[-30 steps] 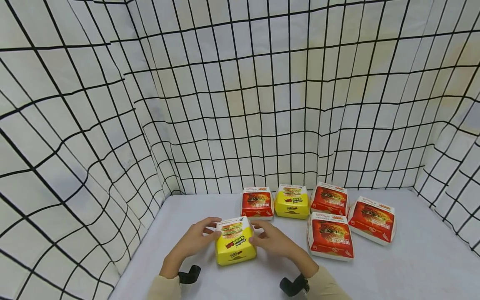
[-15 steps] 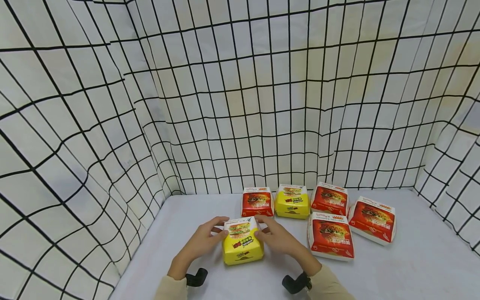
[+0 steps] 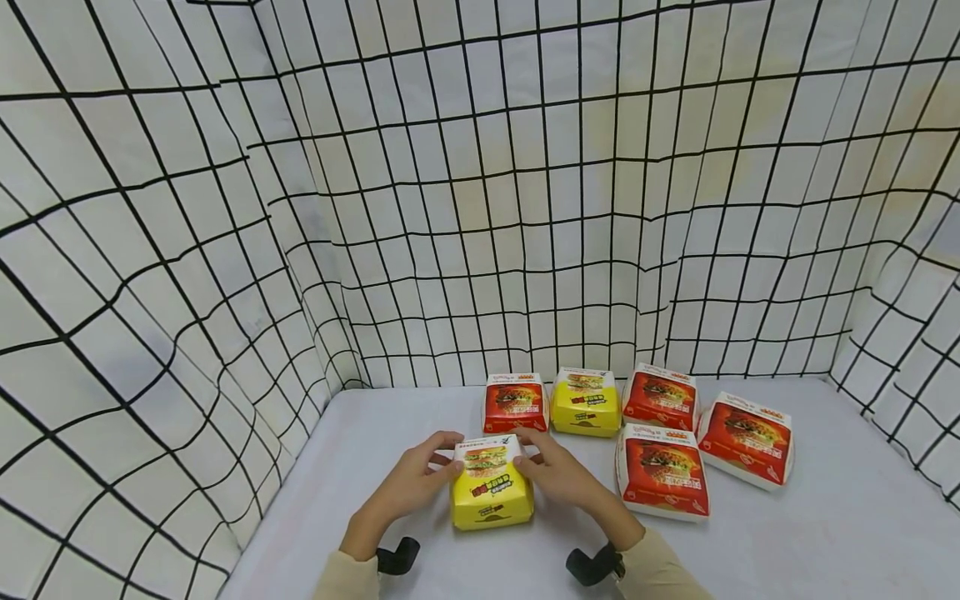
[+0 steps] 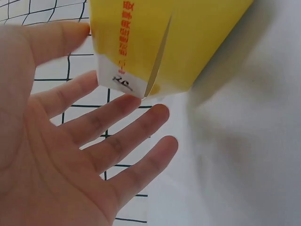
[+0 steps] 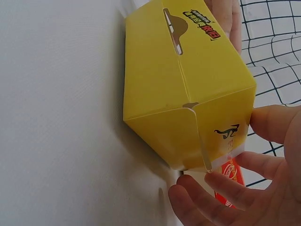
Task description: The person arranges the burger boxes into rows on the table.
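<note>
A yellow burger box point(image 3: 491, 500) with a burger picture on its lid sits on the white table, held between both hands. My left hand point(image 3: 411, 479) grips its left side, thumb toward the front and fingertips at the back corner. On the opposite side, my right hand point(image 3: 558, 479) grips it with thumb and fingers around the right back corner. In the left wrist view the box point(image 4: 164, 42) has the left thumb and two fingertips right at its corner, the other fingers spread apart. The right wrist view shows the box's tab closure point(image 5: 178, 28) and its lower edge close over the cloth.
Behind stand a red burger box point(image 3: 515, 404), another yellow burger box point(image 3: 585, 404) and a red box point(image 3: 660, 398). Farther right lie two more red boxes, a nearer one point(image 3: 662, 473) and a tilted one point(image 3: 746, 442). Black netting point(image 3: 480, 250) over white cloth borders the table point(image 3: 825, 533).
Both hands have moved the yellow burger box a little to the right and turned it slightly straighter. The other boxes have stayed in place.
</note>
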A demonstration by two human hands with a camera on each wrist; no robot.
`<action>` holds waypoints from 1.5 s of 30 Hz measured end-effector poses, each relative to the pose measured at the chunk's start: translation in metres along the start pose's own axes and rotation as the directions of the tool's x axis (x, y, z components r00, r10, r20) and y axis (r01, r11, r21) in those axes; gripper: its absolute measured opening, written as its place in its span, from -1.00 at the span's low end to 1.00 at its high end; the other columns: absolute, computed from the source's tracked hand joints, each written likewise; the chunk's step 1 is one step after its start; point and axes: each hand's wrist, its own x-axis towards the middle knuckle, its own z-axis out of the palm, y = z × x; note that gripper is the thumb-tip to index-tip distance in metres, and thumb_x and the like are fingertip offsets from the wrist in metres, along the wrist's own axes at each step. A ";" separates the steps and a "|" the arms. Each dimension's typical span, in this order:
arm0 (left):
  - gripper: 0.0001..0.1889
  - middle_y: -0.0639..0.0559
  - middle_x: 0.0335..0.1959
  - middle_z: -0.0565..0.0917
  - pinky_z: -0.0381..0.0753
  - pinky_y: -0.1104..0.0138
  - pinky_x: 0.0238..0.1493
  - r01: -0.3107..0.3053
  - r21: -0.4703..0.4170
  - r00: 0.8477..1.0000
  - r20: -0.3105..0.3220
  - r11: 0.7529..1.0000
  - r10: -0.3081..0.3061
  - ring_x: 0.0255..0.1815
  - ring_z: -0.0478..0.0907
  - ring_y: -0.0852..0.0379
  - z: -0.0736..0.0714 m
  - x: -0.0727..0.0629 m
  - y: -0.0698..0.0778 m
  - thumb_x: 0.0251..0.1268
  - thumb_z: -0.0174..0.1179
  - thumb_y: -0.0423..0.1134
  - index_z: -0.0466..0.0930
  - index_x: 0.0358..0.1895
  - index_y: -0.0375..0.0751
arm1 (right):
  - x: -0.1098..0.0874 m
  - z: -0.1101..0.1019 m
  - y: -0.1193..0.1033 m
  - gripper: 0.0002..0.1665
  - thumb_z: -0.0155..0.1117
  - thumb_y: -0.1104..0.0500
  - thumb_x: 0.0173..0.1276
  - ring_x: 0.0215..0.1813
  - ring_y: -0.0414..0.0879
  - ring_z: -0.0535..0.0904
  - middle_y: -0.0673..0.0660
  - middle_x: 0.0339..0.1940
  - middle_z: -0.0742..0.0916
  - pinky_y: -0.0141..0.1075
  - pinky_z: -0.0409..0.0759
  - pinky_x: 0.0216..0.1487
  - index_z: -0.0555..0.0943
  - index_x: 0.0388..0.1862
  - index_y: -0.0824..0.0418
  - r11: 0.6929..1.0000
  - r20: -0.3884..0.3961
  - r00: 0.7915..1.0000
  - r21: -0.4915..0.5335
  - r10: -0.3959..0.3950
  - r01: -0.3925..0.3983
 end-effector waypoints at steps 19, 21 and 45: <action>0.19 -0.10 0.60 0.27 0.50 -0.21 0.29 0.026 0.014 0.980 0.195 1.000 -0.029 0.38 0.48 -0.19 -0.009 -0.006 -0.006 -0.07 0.60 0.15 0.04 0.64 0.12 | 0.001 -0.001 0.000 -0.34 0.21 -0.06 0.53 0.25 0.09 0.55 0.19 0.49 0.49 0.07 0.63 0.14 0.34 0.55 -0.06 1.000 -0.003 1.000 -0.011 0.003 -0.003; 0.18 -0.13 0.58 0.31 0.49 -0.21 0.30 0.018 0.010 0.980 0.198 1.000 -0.020 0.37 0.49 -0.20 -0.010 -0.006 -0.007 -0.05 0.60 0.13 0.05 0.64 0.11 | 0.001 -0.001 -0.001 -0.36 0.23 -0.07 0.52 0.24 0.08 0.55 0.18 0.47 0.50 0.06 0.64 0.13 0.37 0.52 -0.08 1.000 -0.002 1.000 -0.011 0.005 -0.005; -0.31 -0.21 0.40 0.53 0.53 -0.15 0.29 -0.076 -0.103 0.959 0.266 0.992 0.101 0.32 0.54 -0.21 -0.025 -0.004 -0.022 0.37 0.34 0.00 0.37 0.52 0.01 | 0.000 -0.010 0.000 -0.69 0.20 -0.08 0.54 0.02 -0.03 0.57 0.07 0.04 0.67 -0.09 0.59 0.04 0.58 0.12 0.00 0.998 0.011 1.000 -0.055 -0.005 0.005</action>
